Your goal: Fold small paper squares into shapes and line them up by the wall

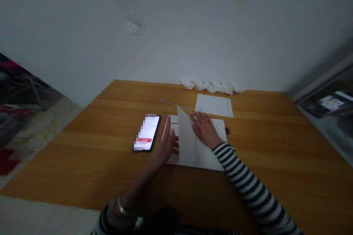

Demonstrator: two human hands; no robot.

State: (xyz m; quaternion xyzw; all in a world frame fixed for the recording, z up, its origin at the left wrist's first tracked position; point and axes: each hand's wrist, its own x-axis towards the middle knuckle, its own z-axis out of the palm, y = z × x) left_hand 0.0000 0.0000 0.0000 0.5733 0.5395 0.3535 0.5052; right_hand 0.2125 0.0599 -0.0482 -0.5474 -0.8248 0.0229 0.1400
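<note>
A white booklet or stack of paper sheets (pixel 205 156) lies on the wooden table in front of me. One leaf (pixel 186 139) stands partly raised near its left side, with a reddish line on the page beneath. My left hand (pixel 167 145) is at the left edge of that leaf, fingers apart, thumb side up, and nothing shows in its grasp. Across the upper right of the paper lies my right hand (pixel 205 128), palm down with the fingers spread. A lit smartphone (pixel 146 134) rests just left of my left hand.
Behind the booklet lies a separate white sheet (pixel 215 105), and crumpled white tissue (pixel 209 86) runs along the wall. A thin rod-like item (pixel 168 102) lies behind the raised leaf. The wooden table (pixel 275 147) meets the wall at the back; dark shelving (pixel 328 102) stands right.
</note>
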